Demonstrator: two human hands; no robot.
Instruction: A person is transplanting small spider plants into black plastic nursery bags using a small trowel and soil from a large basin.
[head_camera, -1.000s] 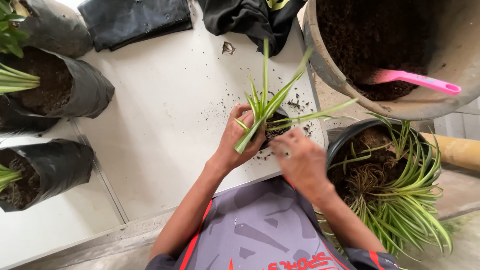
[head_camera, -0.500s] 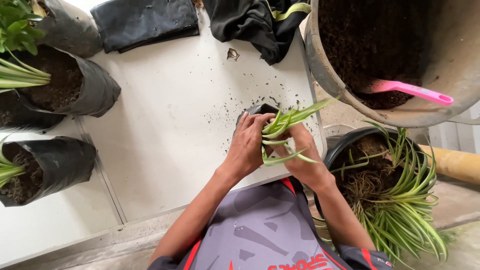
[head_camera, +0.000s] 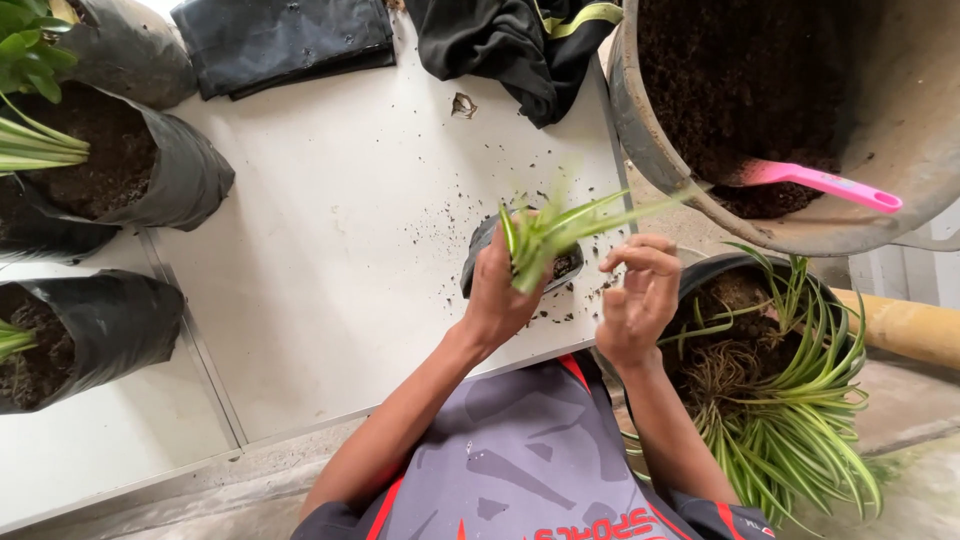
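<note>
Green plantlet: striped green-and-cream grass-like plantlet (head_camera: 545, 238) is being gripped at its base by left hand (head_camera: 500, 290).
Right hand (head_camera: 632, 300): hovering released, fingers curled, beside it.
Bag: small black plastic grow bag (head_camera: 480, 255) is lying beneath on white surface (head_camera: 330, 250).
Technique: judged best keeping roots pointing down, crown centred.

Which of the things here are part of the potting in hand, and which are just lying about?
In hand:
left hand gripping the plantlet
right hand, open beside it
small black grow bag under the plantlet

Lying about:
folded black bags
dark jacket
pink scoop
filled grow bags
</note>
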